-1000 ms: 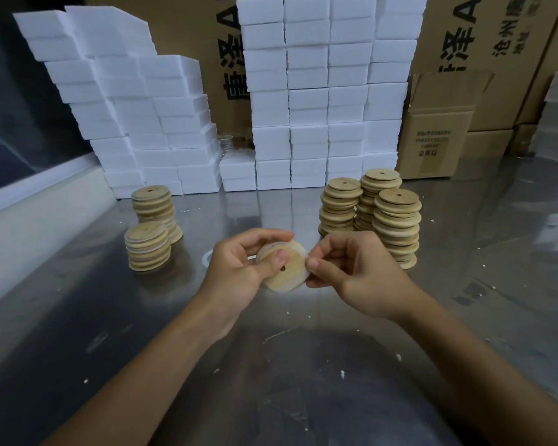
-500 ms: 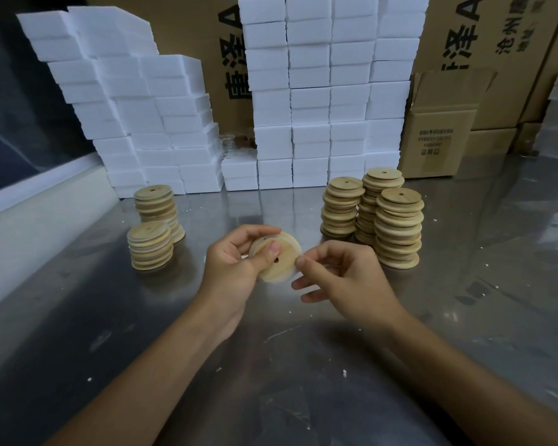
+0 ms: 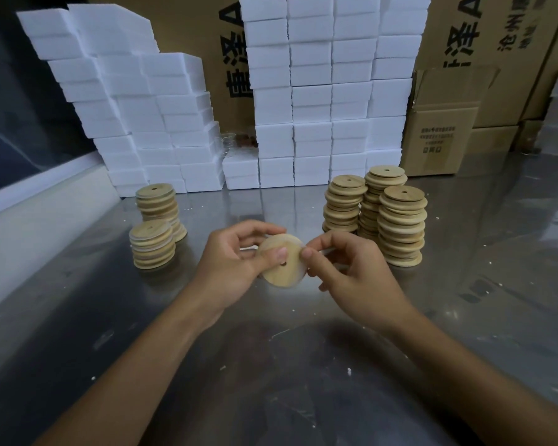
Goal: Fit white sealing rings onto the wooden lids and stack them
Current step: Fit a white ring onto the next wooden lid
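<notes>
left hand [image 3: 229, 262] and right hand [image 3: 351, 272] both pinch a round, pale wooden lid [image 3: 282, 264] with a small hole.

Shiny metal table [image 3: 464, 333], stacked white foam blocks [image 3: 313, 91], cardboard boxes [image 3: 438, 136] behind

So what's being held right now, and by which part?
One wooden lid, above the table: the left hand grips its left edge, thumb on its face; the right hand pinches its right rim, where the white ring sits.
</notes>
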{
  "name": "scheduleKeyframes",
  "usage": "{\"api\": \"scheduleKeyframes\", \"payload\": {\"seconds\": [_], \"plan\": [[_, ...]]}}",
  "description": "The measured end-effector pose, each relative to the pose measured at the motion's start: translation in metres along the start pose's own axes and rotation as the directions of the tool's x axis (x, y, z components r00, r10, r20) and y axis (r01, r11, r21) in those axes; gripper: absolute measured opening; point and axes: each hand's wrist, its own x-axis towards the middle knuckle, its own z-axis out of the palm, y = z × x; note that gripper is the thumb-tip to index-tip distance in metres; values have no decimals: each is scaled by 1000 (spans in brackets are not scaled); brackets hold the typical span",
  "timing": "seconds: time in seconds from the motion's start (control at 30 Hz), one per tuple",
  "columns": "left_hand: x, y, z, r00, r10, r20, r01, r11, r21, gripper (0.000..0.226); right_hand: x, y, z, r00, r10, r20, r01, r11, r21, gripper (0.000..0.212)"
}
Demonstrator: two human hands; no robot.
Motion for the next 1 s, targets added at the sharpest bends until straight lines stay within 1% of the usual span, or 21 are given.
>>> {"api": "scheduleKeyframes", "payload": {"seconds": [0.13,0.23,0.3,0.37,0.47,0.53,0.63,0.73,0.8,0.9,1.0], "plan": [[0,-3,2,996,-51,-77,42,993,-108,26,0,6,2,999,-31,-43,31,1000,-1,5],[-1,-4,5,994,-28,-104,20,996,-83,23,-2,10,3,991,-95,-92,86,992,-97,4],[-1,-4,10,993,-18,-118,9,997,-76,23,-4,10,4,977,-168,-129,142,972,-189,3],[-2,-4,14,991,-16,-134,5,997,-80,23,-5,7,4,952,-259,-163,206,936,-285,9],[-5,-3,20,986,18,-166,-25,999,-38,27,-5,3,3,916,-360,-176,276,885,-375,14],[-7,-3,25,984,43,-174,-46,999,-15,28,-4,3,1,908,-389,-157,304,868,-392,14],[-7,-4,26,986,35,-165,-43,998,-47,27,-3,4,0,924,-354,-146,291,897,-332,10],[-5,-5,20,993,-6,-119,-7,994,-111,24,0,5,-1,958,-244,-151,210,954,-212,10],[-4,-6,16,996,-19,-87,9,992,-124,24,3,6,-2,977,-162,-135,143,979,-143,9],[-2,-7,13,997,-33,-69,25,992,-120,32,8,5,-6,992,-77,-99,70,995,-67,11],[-2,-8,12,998,-36,-54,29,992,-126,33,8,5,-11,999,-33,-36,32,999,-32,16]]}}
